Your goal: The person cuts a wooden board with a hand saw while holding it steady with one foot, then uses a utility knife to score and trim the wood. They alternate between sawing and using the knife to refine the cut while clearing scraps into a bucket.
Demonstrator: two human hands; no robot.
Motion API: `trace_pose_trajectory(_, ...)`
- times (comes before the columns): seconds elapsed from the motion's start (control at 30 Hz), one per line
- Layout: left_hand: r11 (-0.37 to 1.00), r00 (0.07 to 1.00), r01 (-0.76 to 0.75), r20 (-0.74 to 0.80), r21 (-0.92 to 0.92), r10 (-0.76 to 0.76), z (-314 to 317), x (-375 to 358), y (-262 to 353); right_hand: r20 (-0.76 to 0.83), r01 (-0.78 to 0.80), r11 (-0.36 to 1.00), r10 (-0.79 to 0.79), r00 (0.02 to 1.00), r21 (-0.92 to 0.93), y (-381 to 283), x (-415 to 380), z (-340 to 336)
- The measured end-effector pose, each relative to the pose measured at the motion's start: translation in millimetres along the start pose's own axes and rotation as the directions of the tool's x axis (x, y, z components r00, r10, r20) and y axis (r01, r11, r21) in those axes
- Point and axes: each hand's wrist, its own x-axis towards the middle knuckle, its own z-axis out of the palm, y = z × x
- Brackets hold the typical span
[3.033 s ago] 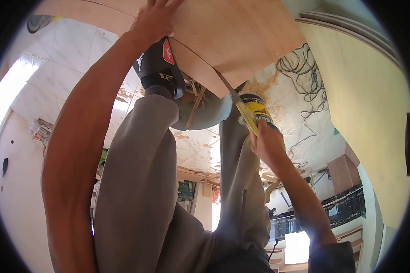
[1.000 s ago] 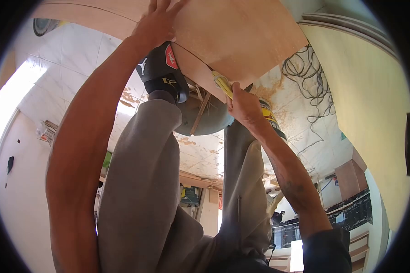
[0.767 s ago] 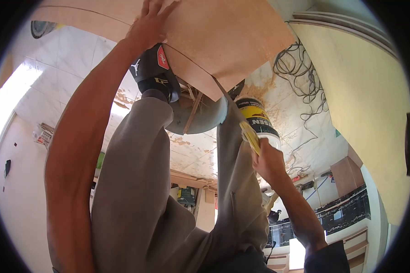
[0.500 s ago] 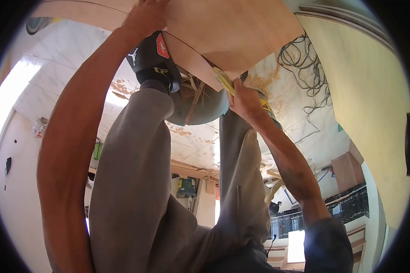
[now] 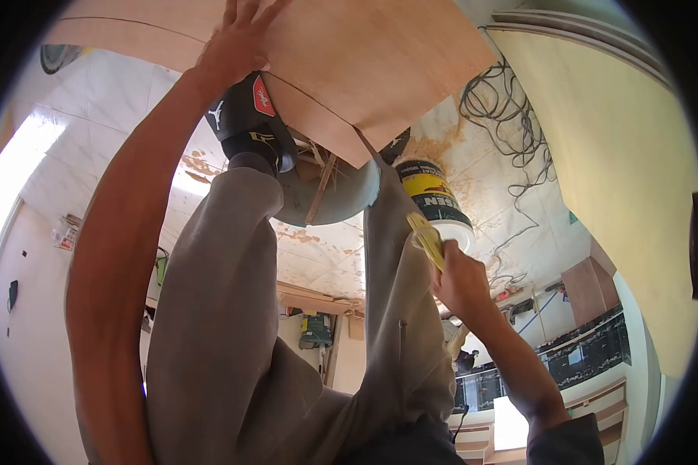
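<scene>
My left hand (image 5: 236, 46) lies with fingers spread on a thin brown plywood sheet (image 5: 364, 54), just above a long dark cut line. Below that line runs a narrower strip (image 5: 318, 116) of the same sheet, and the gap widens at its right end. My right hand (image 5: 461, 283) is closed around a yellow cutter (image 5: 426, 240), held over my right thigh and apart from the sheet. The cutter's blade cannot be made out. Under the strip, my left foot wears a black shoe (image 5: 248, 116) with a red patch.
A round grey-blue tub (image 5: 349, 205) with wood scraps stands between my legs. Beside my right leg is a paint bucket (image 5: 434, 194) with a yellow label. Coiled black cable (image 5: 496, 108) lies on the dusty tiled floor. A pale panel (image 5: 613, 139) stands at right.
My right hand has drawn the cutter off the strip's right end, down towards my thigh, uncovering the paint bucket. My left hand stays on the sheet, its fingers now more visibly spread.
</scene>
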Motion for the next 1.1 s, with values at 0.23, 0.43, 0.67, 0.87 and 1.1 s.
trace_pose_trajectory(0.23, 0.997, 0.996, 0.040, 0.077, 0.061, -0.045, -4.2, 3.4, 3.0, -0.347, 0.317, 0.948, -0.310, 0.885, -0.037, -48.0, 205.9, 41.2)
trace_pose_trajectory(0.43, 0.998, 1.000, -0.007, -0.012, 0.065, 0.007, 2.9, 4.9, -2.2, -0.106, 0.056, 0.998, -0.055, 0.993, 0.011, -11.0, 55.6, 12.1)
trace_pose_trajectory(0.67, 0.997, 0.998, 0.055, 0.036, 0.056, -0.057, -6.4, 1.8, 8.1, -0.111, 0.089, 0.995, -0.092, 0.989, -0.035, -4.1, 88.3, 23.7)
trace_pose_trajectory(0.87, 0.777, 0.971, -0.241, 0.147, 0.582, 0.191, 9.8, 12.2, -20.5, -0.416, 0.379, 0.924, -0.367, 0.832, -0.056, -18.4, 183.4, 49.3)
trace_pose_trajectory(1.1, 0.997, 0.998, 0.013, 0.055, 0.081, -0.017, -0.2, 4.6, 1.4, -0.124, 0.068, 0.998, -0.065, 0.990, 0.015, 28.5, -11.7, 13.3)
